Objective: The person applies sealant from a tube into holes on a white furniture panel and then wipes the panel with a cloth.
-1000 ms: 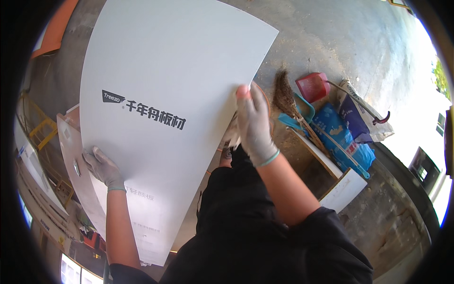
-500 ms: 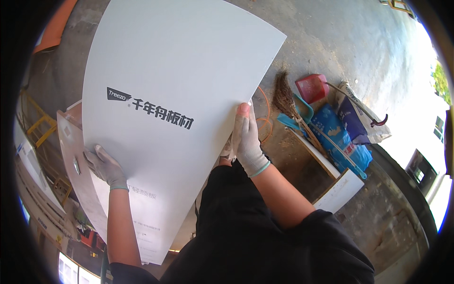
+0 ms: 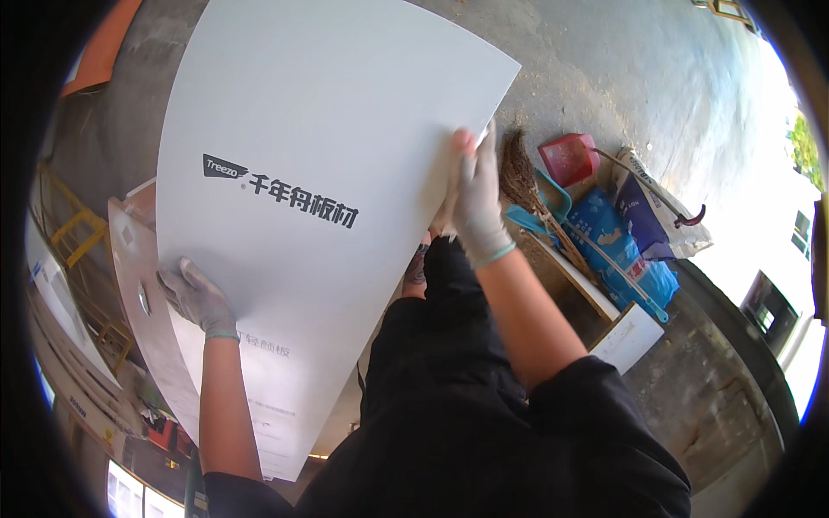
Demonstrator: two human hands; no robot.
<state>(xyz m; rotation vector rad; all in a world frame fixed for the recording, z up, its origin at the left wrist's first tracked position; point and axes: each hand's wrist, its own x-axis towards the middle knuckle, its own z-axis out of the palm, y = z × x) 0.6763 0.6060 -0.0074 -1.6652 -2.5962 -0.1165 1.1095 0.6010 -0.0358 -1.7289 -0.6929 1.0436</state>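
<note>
A large white board (image 3: 319, 112) with dark printing on its face stretches away in front of me. My left hand (image 3: 199, 298), in a pale grey glove, lies flat on the board's face near its left edge, fingers apart. At the right edge is my right hand (image 3: 475, 190), gloved too. Its bare-looking thumb tip rests on the face and the fingers run along the outer side of the edge. A small pale, loose scrap shows below the right palm; what it is I cannot tell.
To the right stand a straw broom (image 3: 518, 168), a red dustpan (image 3: 568, 160), a blue bag (image 3: 609, 237) and a white-and-purple sack (image 3: 643, 203). A pale panel piece (image 3: 630, 337) stands nearer. Another board (image 3: 138, 285) lies beneath at left, beside a yellow frame (image 3: 78, 229).
My right hand has slid forward along the board's right edge, toward its far corner. The left hand stays on the board's face. The view has shifted slightly.
</note>
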